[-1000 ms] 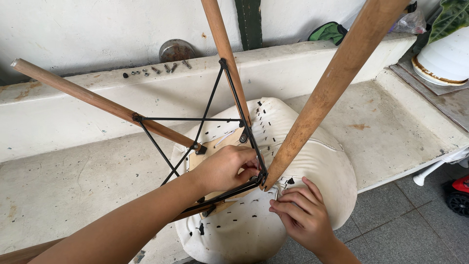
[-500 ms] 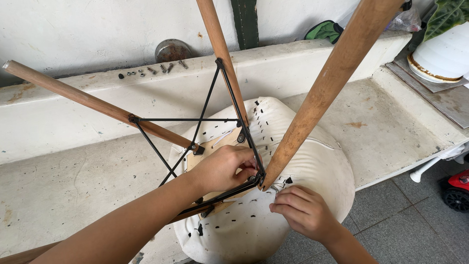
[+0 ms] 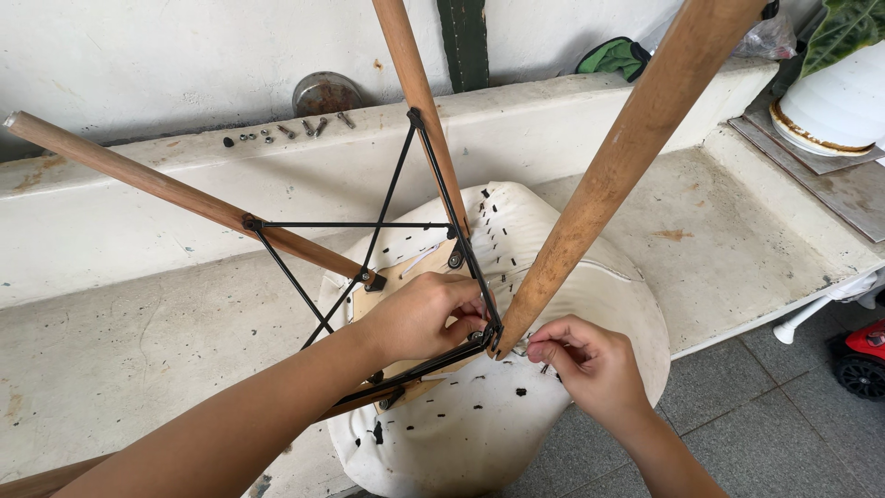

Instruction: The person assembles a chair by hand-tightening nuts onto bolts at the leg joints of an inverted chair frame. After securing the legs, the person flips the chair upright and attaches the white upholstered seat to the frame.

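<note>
An upturned white chair (image 3: 516, 406) lies seat-down on a pale concrete surface (image 3: 138, 360), its front edge overhanging the surface's near lip above a grey tiled floor (image 3: 793, 415). Three wooden legs are in view: the left leg (image 3: 184, 194) slanting toward the wall, the middle leg (image 3: 419, 101) and the right leg (image 3: 627, 157) rising out of the picture's top. A black wire brace (image 3: 369, 226) ties them together. The left hand (image 3: 419, 318) is curled shut around the brace's lower corner beside the foot of the right leg. The right hand (image 3: 590, 364), just beside it, has its fingers (image 3: 544, 346) pinched together at the same joint on something too small to make out. Loose screws (image 3: 286, 132) lie on the raised ledge (image 3: 553, 101) along the wall, well apart from the hands. Bare surface opens to the left and right of the chair; a white pot (image 3: 834, 101) stands at the far right.
</note>
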